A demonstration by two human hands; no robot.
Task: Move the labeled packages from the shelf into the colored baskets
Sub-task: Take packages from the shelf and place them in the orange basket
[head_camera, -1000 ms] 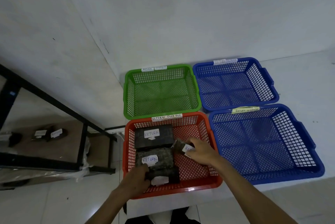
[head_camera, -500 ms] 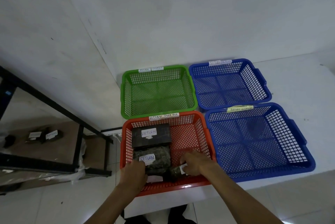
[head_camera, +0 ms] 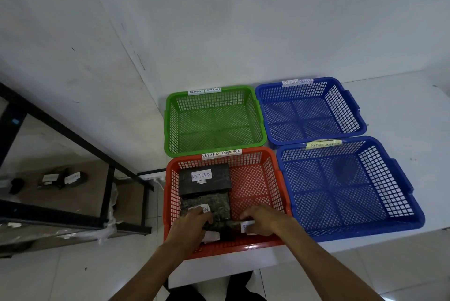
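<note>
Centrally, the red basket [head_camera: 275, 179] on the bench [head_camera: 401, 110] holds labeled packages [head_camera: 205, 180]; both hands, left [head_camera: 191, 227] and right [head_camera: 261, 219], are curled on near packages, hiding labels. Further packages [head_camera: 60, 179] are blurred on the left shelf [head_camera: 73, 213].

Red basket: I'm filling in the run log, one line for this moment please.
red mesh plastic basket: holds labeled dark packages | left hand: on a package | right hand: grips small dark labeled package | other baskets: nothing visible inside
</note>
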